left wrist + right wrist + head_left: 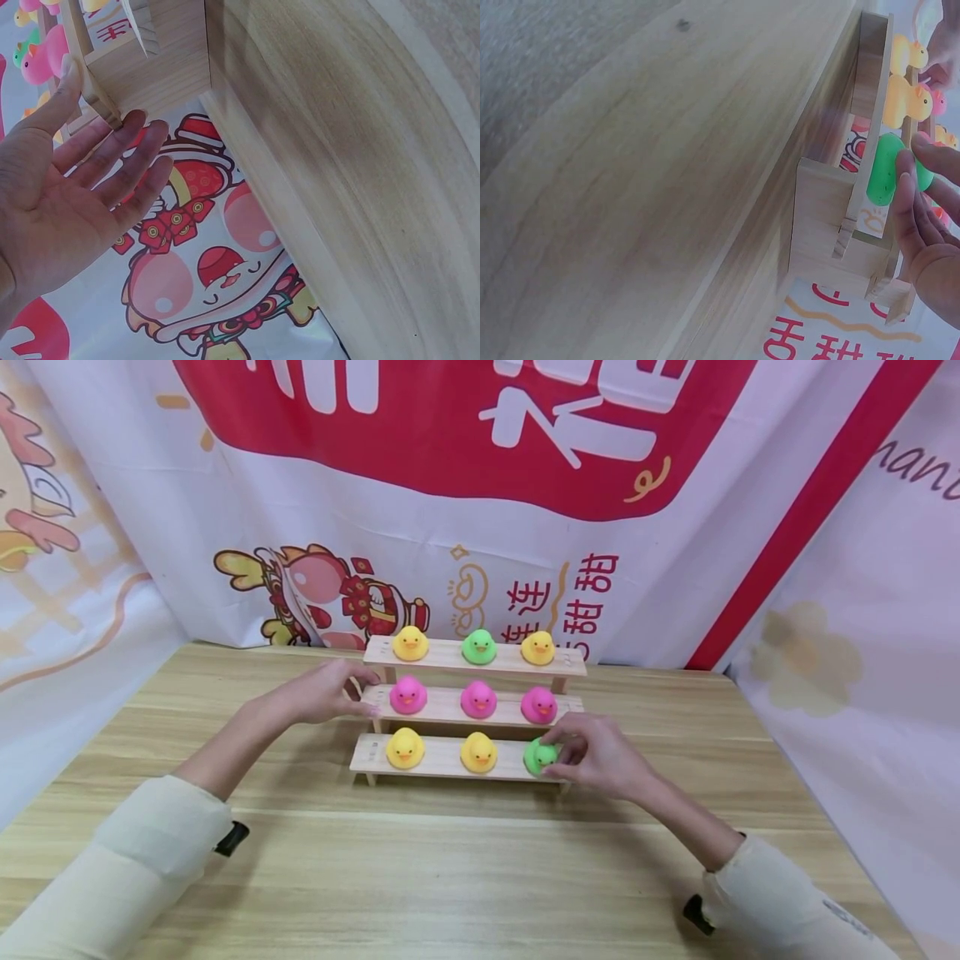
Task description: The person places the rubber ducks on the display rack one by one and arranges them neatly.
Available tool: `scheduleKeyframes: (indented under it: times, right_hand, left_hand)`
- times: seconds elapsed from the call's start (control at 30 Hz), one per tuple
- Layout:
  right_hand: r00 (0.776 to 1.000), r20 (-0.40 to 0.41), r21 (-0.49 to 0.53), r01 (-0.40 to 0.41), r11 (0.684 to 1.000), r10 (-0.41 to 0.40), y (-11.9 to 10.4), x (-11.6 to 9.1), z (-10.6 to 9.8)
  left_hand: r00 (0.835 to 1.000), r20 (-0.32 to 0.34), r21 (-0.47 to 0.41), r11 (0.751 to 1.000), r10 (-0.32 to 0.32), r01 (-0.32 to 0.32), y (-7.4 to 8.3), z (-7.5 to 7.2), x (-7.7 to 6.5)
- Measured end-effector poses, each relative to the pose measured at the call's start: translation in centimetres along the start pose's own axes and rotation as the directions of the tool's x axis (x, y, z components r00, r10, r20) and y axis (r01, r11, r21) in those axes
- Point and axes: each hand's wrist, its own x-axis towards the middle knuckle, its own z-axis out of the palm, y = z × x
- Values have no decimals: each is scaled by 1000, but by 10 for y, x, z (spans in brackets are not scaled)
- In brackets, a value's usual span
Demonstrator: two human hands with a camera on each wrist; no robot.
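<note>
A three-step wooden display stand [442,766] holds rubber ducks in three rows. My right hand [607,756] pinches a green rubber duck [537,758] at the right end of the lowest step; the right wrist view shows thumb and fingers around the green duck [885,169]. At the stand's left side, my left hand [318,691] holds the end of the middle step between thumb and fingers. In the left wrist view the thumb of that hand [67,199] lies on the board's end, close to a pink duck [46,56].
Two yellow ducks, one of them central [478,752], share the lowest step. Pink ducks [478,699] line the middle step. A green duck [479,647] sits between two yellow ones on top. Behind the wooden table [450,877] hangs a printed cloth [420,518].
</note>
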Motion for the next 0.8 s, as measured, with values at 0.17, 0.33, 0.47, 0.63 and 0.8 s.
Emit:
scheduleKeyframes:
  times: [0.17,0.33,0.47,0.63,0.8]
  right_hand:
    - [1000,-4,-25,6,1000,-6,0,0,1]
    - [1000,-9,-26,13,1000,-13,-1,0,2]
    - [1000,-15,-25,23,999,-23,-1,1,3]
    - [1000,-7,-13,17,1000,-17,1,0,4]
    - [999,-33,-7,21,1000,-22,2,-3,1]
  left_hand:
    - [1000,-3,-5,1000,1,-1,0,0,0]
    - [1000,-7,-12,1000,-3,3,-1,1,1]
    - [1000,-10,-9,1000,7,-7,-3,1,1]
    - [999,-20,-16,999,33,-34,-5,2,-1]
    - [998,-35,-24,999,47,-48,-9,3,-2]
